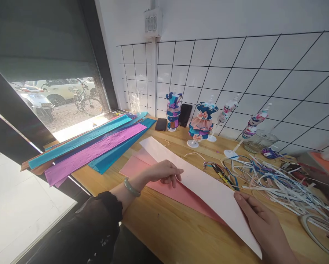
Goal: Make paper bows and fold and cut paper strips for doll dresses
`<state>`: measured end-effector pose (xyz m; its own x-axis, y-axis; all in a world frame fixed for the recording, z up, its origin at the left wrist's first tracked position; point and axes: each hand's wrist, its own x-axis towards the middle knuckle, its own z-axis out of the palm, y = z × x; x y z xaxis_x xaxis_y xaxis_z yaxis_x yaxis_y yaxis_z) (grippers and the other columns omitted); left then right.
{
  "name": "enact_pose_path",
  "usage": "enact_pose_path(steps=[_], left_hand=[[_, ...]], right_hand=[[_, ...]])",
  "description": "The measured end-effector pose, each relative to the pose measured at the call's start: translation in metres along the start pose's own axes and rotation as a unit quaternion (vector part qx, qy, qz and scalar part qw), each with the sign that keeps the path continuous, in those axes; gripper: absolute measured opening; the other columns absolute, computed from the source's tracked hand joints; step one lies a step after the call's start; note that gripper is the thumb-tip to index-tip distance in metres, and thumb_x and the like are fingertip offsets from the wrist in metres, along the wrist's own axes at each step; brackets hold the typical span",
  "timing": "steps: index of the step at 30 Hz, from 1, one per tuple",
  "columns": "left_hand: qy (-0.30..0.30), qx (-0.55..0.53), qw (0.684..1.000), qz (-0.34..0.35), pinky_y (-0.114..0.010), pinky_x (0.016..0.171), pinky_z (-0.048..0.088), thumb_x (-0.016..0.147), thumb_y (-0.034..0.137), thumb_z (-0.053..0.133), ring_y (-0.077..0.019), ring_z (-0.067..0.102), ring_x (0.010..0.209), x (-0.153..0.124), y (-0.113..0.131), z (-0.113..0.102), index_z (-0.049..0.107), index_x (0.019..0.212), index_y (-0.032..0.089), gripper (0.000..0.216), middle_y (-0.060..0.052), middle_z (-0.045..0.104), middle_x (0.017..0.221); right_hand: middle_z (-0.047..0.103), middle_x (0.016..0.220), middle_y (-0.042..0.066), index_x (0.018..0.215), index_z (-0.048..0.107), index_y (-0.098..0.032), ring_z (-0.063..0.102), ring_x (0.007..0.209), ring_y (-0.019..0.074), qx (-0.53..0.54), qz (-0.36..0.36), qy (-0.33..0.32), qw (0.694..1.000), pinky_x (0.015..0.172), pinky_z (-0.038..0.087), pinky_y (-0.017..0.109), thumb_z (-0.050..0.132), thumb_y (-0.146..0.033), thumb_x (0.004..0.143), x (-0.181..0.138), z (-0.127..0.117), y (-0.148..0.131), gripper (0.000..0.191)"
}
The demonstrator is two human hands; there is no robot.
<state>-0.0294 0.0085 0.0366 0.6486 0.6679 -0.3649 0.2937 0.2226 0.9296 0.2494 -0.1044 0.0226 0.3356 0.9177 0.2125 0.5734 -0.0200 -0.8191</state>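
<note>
A long pale pink-white paper sheet [205,185] stretches diagonally over the table, its right end raised and bowed. My right hand [260,216] grips that end, thumb on top and fingers beyond the edge. My left hand [165,172], with a green bangle on the wrist, is over the sheet's near edge; its fingers are loosely bent and apart, and I see nothing held between them. Beneath lie darker pink sheets [181,195], partly covered by the pale one and my left hand. Just past the sheet are scissors or a cutter with yellow-black handles [222,175], partly hidden.
Blue and purple crepe paper strips [98,152] lie at the left by the window. Small dress forms in paper dresses [201,123] stand along the back, near two phones [161,124]. Tangled paper strips [285,187] and a glass bowl [260,141] occupy the right.
</note>
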Motion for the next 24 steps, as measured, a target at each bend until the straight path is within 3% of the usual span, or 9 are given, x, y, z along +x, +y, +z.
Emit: enact_pose_path(steps=[3,6,14,19,24], left_hand=[[-0.094,-0.038,0.994,-0.051,-0.02,0.036,0.02,0.072,0.059,0.059,-0.0047,0.035,0.033,-0.004,0.0,0.004,0.066,0.079,0.011,0.049,-0.005,0.062,0.051],[-0.139,-0.074,0.984,-0.087,-0.02,0.036,0.023,0.073,0.053,0.062,-0.0051,0.036,0.032,-0.002,-0.003,0.008,0.067,0.084,0.011,0.045,-0.005,0.063,0.052],[-0.171,-0.209,0.953,-0.136,-0.016,0.035,0.016,0.077,0.032,0.061,-0.0029,0.028,0.03,0.004,-0.005,0.013,0.065,0.089,0.011,0.025,0.001,0.052,0.045],[-0.169,-0.305,0.924,-0.157,-0.013,0.035,0.014,0.081,0.024,0.055,-0.0018,0.026,0.031,0.006,-0.004,0.013,0.064,0.087,0.01,0.017,0.001,0.05,0.045],[-0.192,-0.358,0.896,-0.176,-0.013,0.034,0.014,0.086,0.027,0.049,-0.0022,0.026,0.031,0.008,-0.008,0.018,0.063,0.084,0.009,0.023,-0.001,0.051,0.045]], right_hand=[[0.073,0.07,0.001,0.068,0.07,-0.023,0.066,0.058,0.0192,0.046,0.081,-0.01,0.996,0.044,0.051,0.025,0.062,-0.048,0.069,-0.001,0.0,-0.004,0.026],[0.073,0.08,0.0,0.076,0.07,-0.022,0.066,0.074,0.0202,0.049,0.165,-0.016,0.985,0.052,0.051,0.023,0.063,-0.052,0.066,-0.003,0.0,-0.007,0.033],[0.071,0.084,-0.002,0.085,0.069,-0.022,0.062,0.08,0.0176,0.131,0.295,-0.008,0.946,0.057,0.049,0.018,0.069,-0.054,0.06,-0.006,-0.001,-0.029,0.041],[0.073,0.089,-0.002,0.089,0.069,-0.022,0.066,0.077,0.0171,0.143,0.353,-0.049,0.923,0.054,0.051,0.019,0.07,-0.057,0.058,-0.001,-0.005,-0.025,0.047],[0.074,0.091,0.0,0.078,0.074,-0.023,0.067,0.09,0.023,0.107,0.337,-0.078,0.932,0.061,0.056,0.023,0.069,-0.054,0.057,0.006,-0.012,-0.007,0.038]])
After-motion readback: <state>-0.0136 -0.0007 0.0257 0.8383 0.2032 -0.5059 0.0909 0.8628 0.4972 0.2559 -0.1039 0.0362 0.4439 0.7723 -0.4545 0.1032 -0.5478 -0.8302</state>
